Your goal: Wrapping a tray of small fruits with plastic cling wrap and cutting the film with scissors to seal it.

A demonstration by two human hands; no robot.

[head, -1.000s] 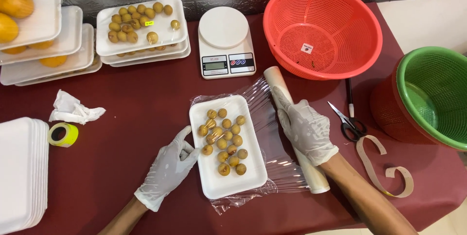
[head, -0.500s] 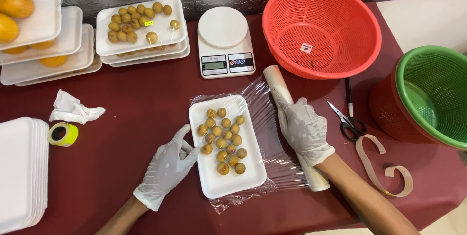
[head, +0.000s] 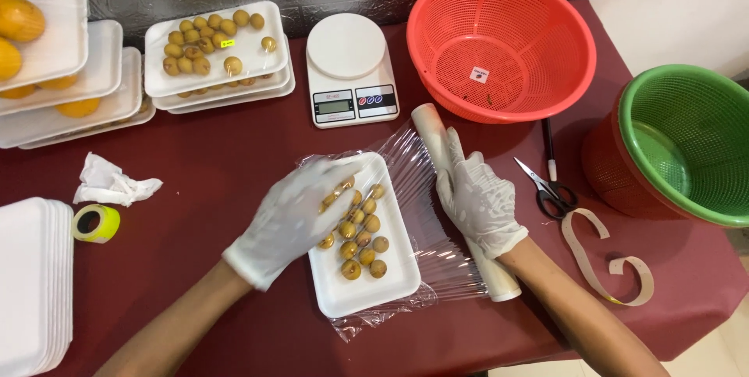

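Wrapping: my left hand [head: 292, 217], fingers spread flat, presses film over the fruit tray [head: 367, 264] at table centre. My right hand [head: 477, 196], fingers loosely curled, pins the film roll [head: 441, 139]; I'd keep film taut, roll parallel.

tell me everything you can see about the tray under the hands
The tray is a white, shallow rectangle that looks like foam, lying flat on the dark red table. It holds small round brownish fruits, mostly in its upper half. Clear film lies under it, running to the roll under the right hand. The gloved left hand covers its upper left corner.
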